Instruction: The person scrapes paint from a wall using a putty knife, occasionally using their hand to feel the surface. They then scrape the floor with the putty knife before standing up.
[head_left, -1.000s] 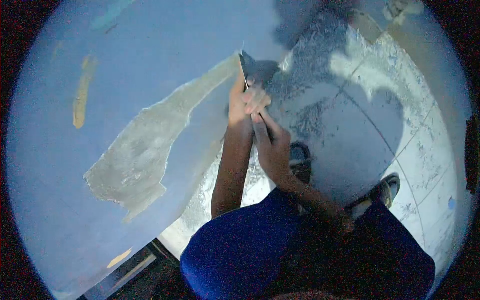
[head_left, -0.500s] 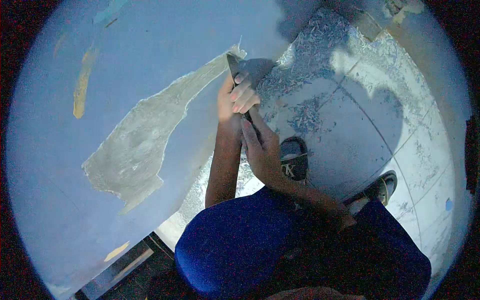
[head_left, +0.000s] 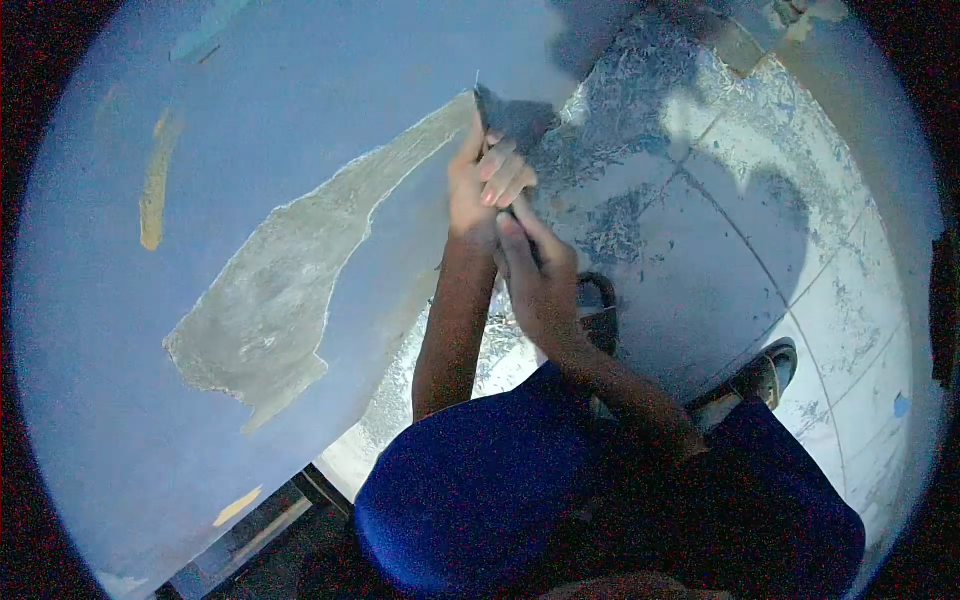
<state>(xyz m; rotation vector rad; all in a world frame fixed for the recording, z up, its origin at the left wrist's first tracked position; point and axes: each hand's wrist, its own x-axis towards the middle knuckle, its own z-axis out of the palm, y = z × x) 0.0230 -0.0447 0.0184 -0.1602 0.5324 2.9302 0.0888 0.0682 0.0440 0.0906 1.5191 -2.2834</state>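
My left hand [head_left: 488,185] is closed around the front of a scraper, its dark blade [head_left: 481,106] pointing up against the blue wall [head_left: 380,60]. Lower down, my right hand [head_left: 540,275] grips the handle end, mostly hidden by the fingers. The blade tip sits at the narrow upper end of a long bare grey patch [head_left: 270,290], where the paint is off the wall. A thin sliver of paint stands up at the tip.
Paint flakes [head_left: 610,215] litter the pale tiled floor [head_left: 840,330] beside the wall. My sandalled feet [head_left: 765,375] and blue-clothed knee [head_left: 460,490] are below the hands. A yellowish bare streak [head_left: 153,190] marks the wall at left. A dark frame [head_left: 250,545] lies at lower left.
Both hands and the scraper have shifted up and slightly right along the wall. The curled paint at the tip has shrunk to a thin sliver. Both grips are kept.
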